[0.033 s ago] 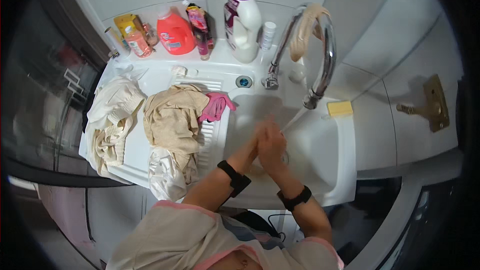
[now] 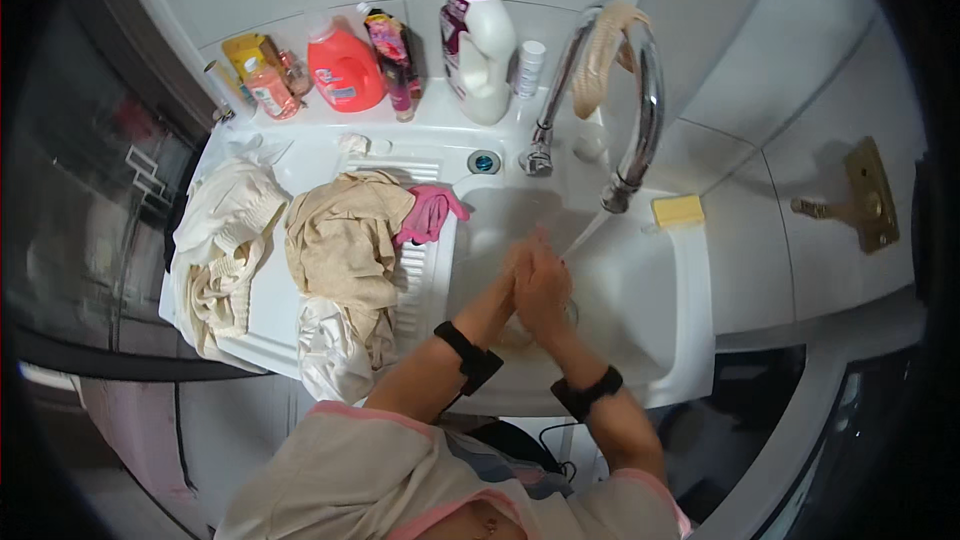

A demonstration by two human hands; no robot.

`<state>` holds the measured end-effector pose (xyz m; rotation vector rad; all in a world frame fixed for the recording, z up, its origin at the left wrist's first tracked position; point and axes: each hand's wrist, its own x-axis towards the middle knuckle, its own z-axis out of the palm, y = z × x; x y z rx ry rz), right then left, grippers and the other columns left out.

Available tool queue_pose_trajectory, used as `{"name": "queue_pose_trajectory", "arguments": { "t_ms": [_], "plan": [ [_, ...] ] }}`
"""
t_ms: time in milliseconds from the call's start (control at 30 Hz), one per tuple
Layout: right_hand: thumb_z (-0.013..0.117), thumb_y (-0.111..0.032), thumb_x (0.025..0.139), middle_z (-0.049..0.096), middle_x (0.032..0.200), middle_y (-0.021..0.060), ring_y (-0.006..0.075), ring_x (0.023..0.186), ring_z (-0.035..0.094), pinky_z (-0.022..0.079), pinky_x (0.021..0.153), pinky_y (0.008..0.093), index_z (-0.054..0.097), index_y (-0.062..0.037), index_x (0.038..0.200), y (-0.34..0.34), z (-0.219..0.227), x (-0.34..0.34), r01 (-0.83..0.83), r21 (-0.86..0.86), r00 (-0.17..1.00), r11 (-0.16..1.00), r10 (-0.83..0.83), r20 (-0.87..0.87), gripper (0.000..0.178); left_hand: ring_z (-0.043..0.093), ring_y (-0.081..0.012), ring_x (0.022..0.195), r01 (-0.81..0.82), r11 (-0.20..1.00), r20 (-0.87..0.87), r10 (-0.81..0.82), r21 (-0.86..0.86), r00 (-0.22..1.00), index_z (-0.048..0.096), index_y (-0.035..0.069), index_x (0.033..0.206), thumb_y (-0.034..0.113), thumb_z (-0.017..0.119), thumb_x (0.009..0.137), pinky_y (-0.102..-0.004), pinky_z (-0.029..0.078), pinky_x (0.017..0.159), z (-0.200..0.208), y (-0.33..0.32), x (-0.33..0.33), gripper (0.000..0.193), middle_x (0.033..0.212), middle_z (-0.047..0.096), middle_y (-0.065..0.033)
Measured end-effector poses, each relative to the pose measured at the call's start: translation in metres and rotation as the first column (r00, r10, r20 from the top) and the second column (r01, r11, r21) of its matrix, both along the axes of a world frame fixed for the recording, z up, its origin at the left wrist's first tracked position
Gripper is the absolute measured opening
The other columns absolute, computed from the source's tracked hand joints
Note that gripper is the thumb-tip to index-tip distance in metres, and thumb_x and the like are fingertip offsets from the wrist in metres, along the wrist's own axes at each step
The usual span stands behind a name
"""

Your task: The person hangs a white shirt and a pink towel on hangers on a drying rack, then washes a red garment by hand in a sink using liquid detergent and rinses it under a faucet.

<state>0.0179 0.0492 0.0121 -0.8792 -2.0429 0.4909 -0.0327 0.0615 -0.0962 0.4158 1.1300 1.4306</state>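
Hardly anything has changed: the left hand [image 2: 519, 262] and right hand [image 2: 543, 285] remain together over the sink [image 2: 692, 315], so the washing motion stands where it did. Water [image 2: 588, 232] falls from the tap [image 2: 617, 197] beside them. Their fingers overlap; how far open, or around what, I cannot tell.

Beyond the hands, lettering too small to read: pale print on a red jug [image 2: 346, 70], far forward and left of the left hand [image 2: 518, 265]; a purple label [image 2: 454, 28] on a white bottle [image 2: 490, 45], nearly straight ahead of it.
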Motion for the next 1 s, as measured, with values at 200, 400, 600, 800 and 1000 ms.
{"name": "queue_pose_trajectory", "arguments": {
  "t_ms": [200, 400, 600, 800, 1000],
  "plan": [
    [0.048, -0.025, 0.079, 0.054, 0.063, 0.0188, 0.0358, 0.062, 0.052, 0.040, 0.057, 0.0434, 0.055, -0.0020, 0.074, 0.054, -0.022, 0.033, 0.386, -0.285, 0.915, 0.878, -0.324, 0.240, 0.024, 0.050, -0.0162, 0.074, 0.006, 0.992, 0.247, 0.026, -0.129, 0.969, 0.055, 0.008, 0.090, 0.032, 0.049, 0.080, -0.0311, 0.042, 0.065, 0.053, 0.002, 0.025, 0.027, 0.085, 0.056, -0.0060],
    [0.048, -0.025, 0.079, 0.052, 0.058, 0.0171, 0.0347, 0.056, 0.050, 0.039, 0.055, 0.0416, 0.054, -0.0019, 0.074, 0.044, -0.031, 0.031, 0.210, -0.153, 0.956, 0.966, -0.170, 0.238, 0.024, 0.052, -0.0153, 0.071, 0.029, 0.917, 0.182, -0.110, 0.399, 0.977, 0.055, 0.007, 0.090, 0.037, 0.047, 0.082, -0.0326, 0.044, 0.065, 0.036, -0.011, -0.008, 0.032, 0.085, 0.055, -0.0053],
    [0.048, -0.020, 0.080, 0.052, 0.072, 0.0174, 0.0301, 0.058, 0.046, 0.039, 0.058, 0.0365, 0.051, -0.0012, 0.081, 0.090, -0.064, 0.067, 0.068, -0.636, 0.949, 0.768, -0.247, -0.197, 0.019, 0.053, -0.0201, 0.080, 0.110, 0.975, 0.384, -0.029, -0.191, 0.923, 0.050, 0.005, 0.096, 0.030, 0.046, 0.083, -0.0350, 0.046, 0.071, 0.071, 0.000, 0.007, 0.029, 0.088, 0.055, -0.0099],
    [0.047, -0.016, 0.080, 0.052, 0.080, 0.0187, 0.0302, 0.068, 0.050, 0.040, 0.059, 0.0336, 0.049, -0.0008, 0.079, 0.004, 0.001, 0.017, -0.090, -0.356, 0.983, 0.930, 0.025, -0.182, 0.016, 0.053, -0.0200, 0.080, 0.006, 1.000, 0.530, -0.010, 0.008, 0.848, 0.052, 0.004, 0.093, 0.031, 0.047, 0.083, -0.0358, 0.045, 0.072, 0.026, 0.002, 0.000, 0.030, 0.089, 0.055, -0.0098],
    [0.045, -0.020, 0.081, 0.053, 0.062, 0.0177, 0.0357, 0.060, 0.052, 0.040, 0.053, 0.0408, 0.051, -0.0016, 0.075, 0.062, -0.025, 0.056, 0.191, -0.330, 0.957, 0.925, -0.101, 0.271, 0.020, 0.052, -0.0188, 0.082, 0.077, 0.950, 0.259, 0.004, -0.304, 0.966, 0.052, 0.004, 0.095, 0.030, 0.044, 0.083, -0.0342, 0.045, 0.072, 0.071, -0.002, 0.045, 0.030, 0.090, 0.055, -0.0083]
  ]
}}
